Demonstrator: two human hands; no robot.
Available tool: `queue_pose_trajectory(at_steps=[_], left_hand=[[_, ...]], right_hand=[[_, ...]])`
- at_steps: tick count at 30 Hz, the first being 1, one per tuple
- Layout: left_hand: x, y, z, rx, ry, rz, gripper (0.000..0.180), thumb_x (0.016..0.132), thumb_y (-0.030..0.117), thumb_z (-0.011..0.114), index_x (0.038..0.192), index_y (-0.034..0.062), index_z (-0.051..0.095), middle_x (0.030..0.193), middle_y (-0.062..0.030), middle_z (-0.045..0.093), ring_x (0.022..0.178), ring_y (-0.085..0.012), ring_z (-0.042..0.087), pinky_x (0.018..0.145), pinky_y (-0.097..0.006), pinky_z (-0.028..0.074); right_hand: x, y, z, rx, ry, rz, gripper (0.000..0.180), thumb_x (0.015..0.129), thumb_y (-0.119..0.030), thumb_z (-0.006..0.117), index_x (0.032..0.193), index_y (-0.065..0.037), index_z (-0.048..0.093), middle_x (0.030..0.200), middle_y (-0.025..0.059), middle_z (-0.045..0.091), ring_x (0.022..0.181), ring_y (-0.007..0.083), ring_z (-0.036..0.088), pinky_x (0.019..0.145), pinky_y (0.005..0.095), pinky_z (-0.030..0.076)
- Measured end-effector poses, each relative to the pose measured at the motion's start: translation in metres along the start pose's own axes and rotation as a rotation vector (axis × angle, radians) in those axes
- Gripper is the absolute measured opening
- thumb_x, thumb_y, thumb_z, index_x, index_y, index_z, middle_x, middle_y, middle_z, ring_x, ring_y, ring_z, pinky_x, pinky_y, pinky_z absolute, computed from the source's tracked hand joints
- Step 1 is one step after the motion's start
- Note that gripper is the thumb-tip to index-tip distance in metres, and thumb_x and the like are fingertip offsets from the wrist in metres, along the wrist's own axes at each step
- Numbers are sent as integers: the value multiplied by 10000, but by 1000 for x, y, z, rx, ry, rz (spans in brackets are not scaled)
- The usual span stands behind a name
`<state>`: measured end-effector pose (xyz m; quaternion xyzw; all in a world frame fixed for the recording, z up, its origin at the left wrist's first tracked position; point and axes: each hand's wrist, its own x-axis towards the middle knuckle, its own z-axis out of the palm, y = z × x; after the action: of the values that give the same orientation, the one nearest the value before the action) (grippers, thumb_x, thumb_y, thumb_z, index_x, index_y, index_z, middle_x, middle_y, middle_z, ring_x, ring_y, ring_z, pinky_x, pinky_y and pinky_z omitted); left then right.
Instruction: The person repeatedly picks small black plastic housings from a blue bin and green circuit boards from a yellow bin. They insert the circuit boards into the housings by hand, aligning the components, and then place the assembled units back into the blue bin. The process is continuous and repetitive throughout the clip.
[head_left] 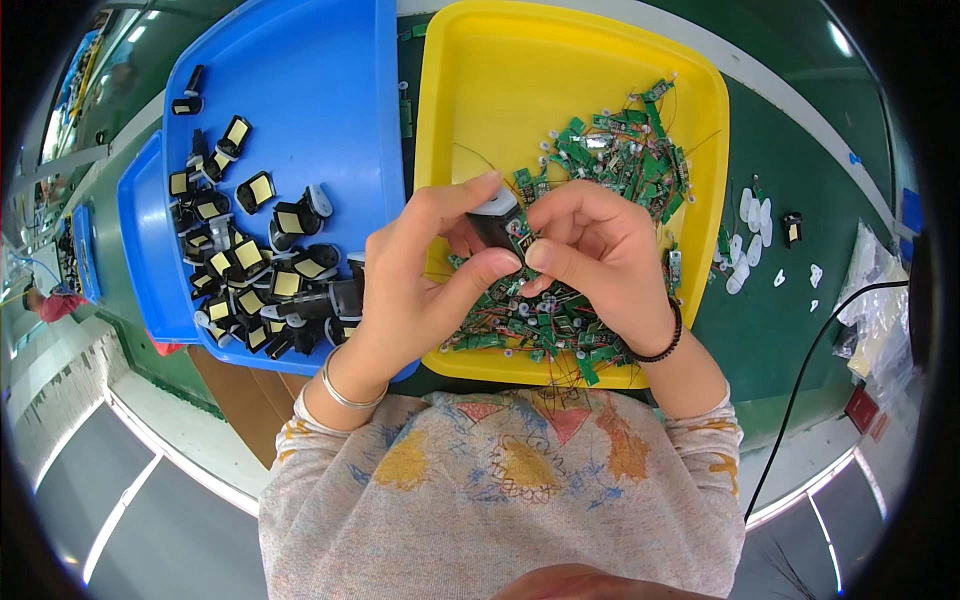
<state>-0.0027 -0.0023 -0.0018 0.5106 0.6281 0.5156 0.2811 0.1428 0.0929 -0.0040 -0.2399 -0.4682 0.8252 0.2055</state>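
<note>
Centrally, black housing [493, 222] between both hands [500, 265]

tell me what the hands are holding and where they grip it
Both hands hold one small black part: left hand pinches its sides, right hand grips the green circuit board at its front.

Bright, even light; edges warped, perhaps blurred.

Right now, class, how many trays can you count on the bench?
3. A yellow tray lies under the hands, holding green circuit boards. A large blue tray sits to its left, holding black parts. A second blue tray peeks out beneath that one's left edge; more may be hidden.
</note>
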Motion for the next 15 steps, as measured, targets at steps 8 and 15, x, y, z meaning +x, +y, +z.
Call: queue_pose_trajectory(at_steps=[8,15], left_hand=[[1,-2,2,-46,-33,-10,450,708,72,687,1106,-2,491,923,-110,620,607,-129,557,591,-226,459],[1,3,-1,-242,-186,-98,388,805,73,522,1157,23,368,1196,-274,455,1006,-201,531,758,-249,425]], right_hand=[[0,0,4,8,3,25,88,796,0,573,869,21,529,812,52,572,634,78,567,548,190,484],[-4,-1,10,-393,80,-188,87,751,9,592,803,-8,525,702,55,508,602,118,550,489,227,434]])
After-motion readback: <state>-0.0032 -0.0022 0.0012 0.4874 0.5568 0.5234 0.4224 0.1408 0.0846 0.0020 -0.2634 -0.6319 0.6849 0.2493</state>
